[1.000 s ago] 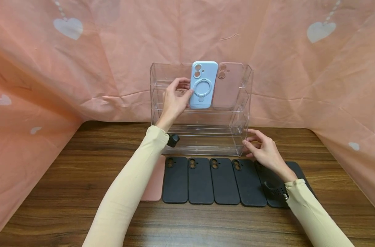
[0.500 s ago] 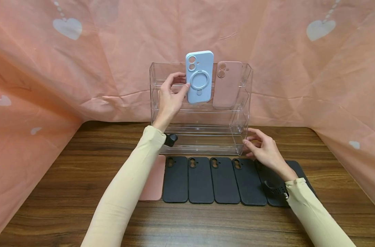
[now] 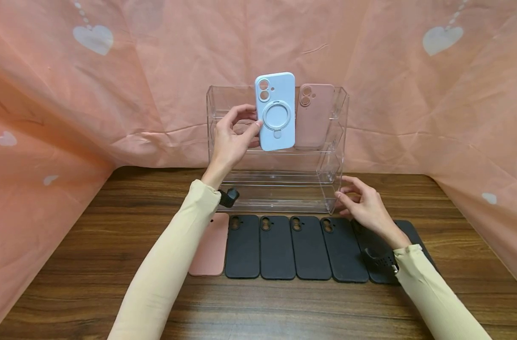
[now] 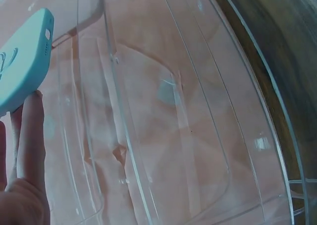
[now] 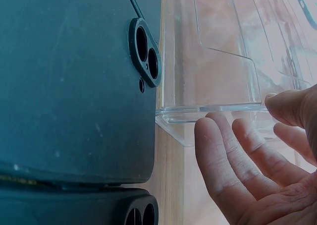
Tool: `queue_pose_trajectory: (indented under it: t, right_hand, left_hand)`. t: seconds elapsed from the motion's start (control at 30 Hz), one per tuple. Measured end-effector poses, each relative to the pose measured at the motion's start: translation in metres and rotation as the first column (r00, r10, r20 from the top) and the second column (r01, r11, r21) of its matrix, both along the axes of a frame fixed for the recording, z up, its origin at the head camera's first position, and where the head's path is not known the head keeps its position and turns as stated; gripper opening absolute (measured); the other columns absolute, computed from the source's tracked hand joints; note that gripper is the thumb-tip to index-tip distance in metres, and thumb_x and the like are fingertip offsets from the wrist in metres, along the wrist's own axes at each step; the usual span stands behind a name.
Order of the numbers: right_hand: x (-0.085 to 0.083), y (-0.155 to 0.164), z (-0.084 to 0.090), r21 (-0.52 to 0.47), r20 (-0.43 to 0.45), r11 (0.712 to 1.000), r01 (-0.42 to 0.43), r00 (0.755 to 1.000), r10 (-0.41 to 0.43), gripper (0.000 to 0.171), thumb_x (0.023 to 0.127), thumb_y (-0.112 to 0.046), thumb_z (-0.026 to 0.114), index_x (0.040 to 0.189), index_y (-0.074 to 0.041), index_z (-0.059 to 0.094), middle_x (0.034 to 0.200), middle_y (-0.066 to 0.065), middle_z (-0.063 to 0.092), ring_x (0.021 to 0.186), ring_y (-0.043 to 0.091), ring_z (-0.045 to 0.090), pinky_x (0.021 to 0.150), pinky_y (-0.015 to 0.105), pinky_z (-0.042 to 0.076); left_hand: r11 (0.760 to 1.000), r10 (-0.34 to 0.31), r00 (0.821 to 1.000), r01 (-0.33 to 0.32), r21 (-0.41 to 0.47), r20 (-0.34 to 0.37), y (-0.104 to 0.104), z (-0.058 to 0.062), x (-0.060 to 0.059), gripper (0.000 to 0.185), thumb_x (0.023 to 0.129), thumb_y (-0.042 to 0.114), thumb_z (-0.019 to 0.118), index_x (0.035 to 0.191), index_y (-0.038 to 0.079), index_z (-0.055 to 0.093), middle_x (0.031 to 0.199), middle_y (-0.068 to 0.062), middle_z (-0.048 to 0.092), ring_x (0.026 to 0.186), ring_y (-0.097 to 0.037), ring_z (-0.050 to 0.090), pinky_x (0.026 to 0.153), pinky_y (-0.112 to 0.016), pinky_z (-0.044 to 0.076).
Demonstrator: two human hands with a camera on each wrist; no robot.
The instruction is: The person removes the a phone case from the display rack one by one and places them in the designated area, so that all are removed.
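Observation:
In the head view my left hand grips a light blue phone case by its left edge, thumb in front and fingers behind. The case has two camera holes and a ring stand on its back, and it stands upright before the top tier of a clear acrylic display rack. A pink phone case leans in that tier, to the right of the blue one. My right hand holds the rack's lower right side wall, thumb and fingertips at its edge in the right wrist view.
Several black phone cases lie in a row on the wooden table before the rack, partly under my right wrist. A pink case ends the row at left, partly behind my left sleeve. A pink curtain hangs behind.
The blue case has moved up and left from beside the leaning pink case, then slightly down again, in my left hand. The right hand has stayed at the rack.

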State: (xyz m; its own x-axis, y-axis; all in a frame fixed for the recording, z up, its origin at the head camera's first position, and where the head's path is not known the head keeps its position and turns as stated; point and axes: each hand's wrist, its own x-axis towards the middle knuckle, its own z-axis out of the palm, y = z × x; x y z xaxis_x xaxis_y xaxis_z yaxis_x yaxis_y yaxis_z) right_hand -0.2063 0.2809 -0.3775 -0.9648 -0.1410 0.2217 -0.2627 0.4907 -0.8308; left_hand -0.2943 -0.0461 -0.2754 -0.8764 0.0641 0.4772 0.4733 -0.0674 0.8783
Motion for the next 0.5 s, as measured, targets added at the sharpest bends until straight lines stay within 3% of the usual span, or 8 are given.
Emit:
queue_pose_trajectory:
  t: [0.33, 0.5]
  right_hand:
    - [0.000, 0.000, -0.001, -0.001, -0.009, 1.000, -0.011, 1.000, 0.011, 0.048, 0.101, -0.003, 0.061, 0.145, 0.004, 0.046, 0.111, 0.034, 0.063, 0.070, 0.011, 0.074, 0.056, 0.037, 0.064]
    - [0.000, 0.000, 0.000, 0.003, -0.013, 1.000, -0.012, 1.000, 0.012, 0.047, 0.101, -0.003, 0.061, 0.145, 0.004, 0.046, 0.111, 0.034, 0.063, 0.070, 0.012, 0.074, 0.056, 0.037, 0.064]
  left_hand:
    - [1.000, -0.030, 0.999, 0.030, -0.005, 0.012, -0.005, -0.005, 0.019, 0.041, 0.094, 0.007, 0.072, 0.133, 0.017, 0.063, 0.111, -0.008, 0.068, 0.081, -0.017, 0.073, 0.069, -0.047, 0.065]
    - [0.998, -0.055, 0.998, 0.056, -0.015, 0.043, -0.010, -0.008, 0.028, 0.044, 0.093, 0.007, 0.072, 0.135, 0.019, 0.062, 0.113, -0.008, 0.067, 0.076, -0.018, 0.075, 0.068, -0.045, 0.066]
